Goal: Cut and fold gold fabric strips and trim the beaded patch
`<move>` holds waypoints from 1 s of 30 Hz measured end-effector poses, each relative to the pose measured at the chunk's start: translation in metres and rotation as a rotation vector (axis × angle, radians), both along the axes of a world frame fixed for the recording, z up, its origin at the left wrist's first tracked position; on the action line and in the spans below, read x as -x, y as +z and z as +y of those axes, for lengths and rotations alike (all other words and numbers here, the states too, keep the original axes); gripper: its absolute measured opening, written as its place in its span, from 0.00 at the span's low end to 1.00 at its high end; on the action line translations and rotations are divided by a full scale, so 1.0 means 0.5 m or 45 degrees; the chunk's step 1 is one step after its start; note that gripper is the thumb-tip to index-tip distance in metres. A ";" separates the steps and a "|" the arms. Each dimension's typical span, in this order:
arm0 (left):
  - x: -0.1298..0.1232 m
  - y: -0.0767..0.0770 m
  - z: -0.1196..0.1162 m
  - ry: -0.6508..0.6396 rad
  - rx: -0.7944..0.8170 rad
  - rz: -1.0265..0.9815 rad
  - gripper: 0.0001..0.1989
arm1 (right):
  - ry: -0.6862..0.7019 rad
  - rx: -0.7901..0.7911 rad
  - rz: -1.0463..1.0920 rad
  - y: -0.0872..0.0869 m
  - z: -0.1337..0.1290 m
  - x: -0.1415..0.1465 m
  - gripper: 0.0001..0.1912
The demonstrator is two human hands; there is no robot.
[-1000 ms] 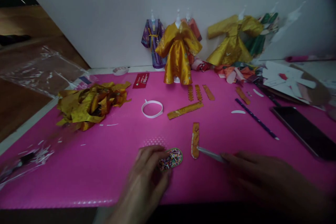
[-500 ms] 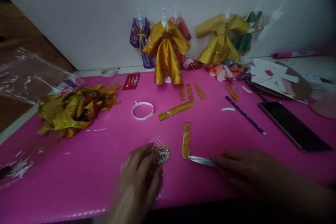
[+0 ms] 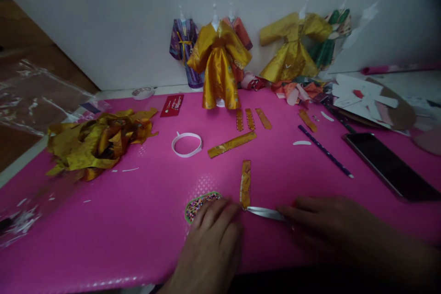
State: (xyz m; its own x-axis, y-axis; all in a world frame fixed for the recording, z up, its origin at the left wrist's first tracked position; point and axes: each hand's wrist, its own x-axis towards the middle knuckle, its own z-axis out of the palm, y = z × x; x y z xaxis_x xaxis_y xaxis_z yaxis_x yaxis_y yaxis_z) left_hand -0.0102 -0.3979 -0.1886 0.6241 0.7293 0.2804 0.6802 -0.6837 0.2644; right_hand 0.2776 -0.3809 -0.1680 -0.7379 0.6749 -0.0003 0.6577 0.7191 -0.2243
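Note:
My right hand (image 3: pixel 317 218) grips silver tweezers (image 3: pixel 265 213), whose pointed tip meets the lower end of a gold fabric strip (image 3: pixel 245 181) lying upright on the pink table cover. My left hand (image 3: pixel 215 234) has its fingers bent and close together, with the fingertips by the strip's lower left edge. What they pinch, if anything, is hidden. Under and behind that hand is a green-rimmed oval dish (image 3: pixel 196 206) of many-coloured beads, its right part covered. A longer gold strip (image 3: pixel 231 144) lies slantwise farther back, and short gold strips (image 3: pixel 250 119) lie behind it.
A white ring band (image 3: pixel 174 147) lies left of the middle. Crumpled gold fabric (image 3: pixel 82 142) sits at the left. A purple pencil (image 3: pixel 325 150) and a phone (image 3: pixel 389 165) are at the right. Small robes on stands, one a gold robe (image 3: pixel 220 69), line the wall.
My left hand has moved right, from over the bead dish to the strip's lower end, uncovering the dish's left side. My right hand and the tweezers have hardly moved.

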 end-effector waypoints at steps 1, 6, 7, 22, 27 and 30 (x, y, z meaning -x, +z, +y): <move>0.001 0.000 0.000 -0.004 0.001 0.005 0.11 | 0.006 -0.006 -0.013 0.000 0.000 0.001 0.18; 0.002 -0.007 -0.007 0.002 -0.022 -0.040 0.11 | 0.033 0.024 -0.055 -0.003 0.003 -0.002 0.19; 0.002 -0.008 -0.008 0.007 -0.025 -0.053 0.11 | 0.030 0.037 -0.057 -0.004 0.003 -0.003 0.18; -0.001 -0.005 -0.008 -0.012 -0.007 -0.071 0.11 | 0.004 0.032 -0.041 -0.015 0.000 -0.007 0.20; 0.001 -0.006 -0.010 -0.013 0.002 -0.061 0.11 | -0.009 0.069 -0.016 -0.017 -0.002 -0.008 0.19; 0.001 -0.008 -0.009 -0.012 0.013 -0.062 0.10 | -0.005 0.087 -0.029 -0.017 -0.002 -0.007 0.20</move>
State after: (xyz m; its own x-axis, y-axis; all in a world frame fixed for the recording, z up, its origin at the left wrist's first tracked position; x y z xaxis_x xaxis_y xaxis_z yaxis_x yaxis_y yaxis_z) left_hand -0.0106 -0.4022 -0.1928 0.6168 0.7264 0.3031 0.6600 -0.6872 0.3037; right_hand 0.2811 -0.3819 -0.1764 -0.7344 0.6758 -0.0629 0.6661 0.6999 -0.2577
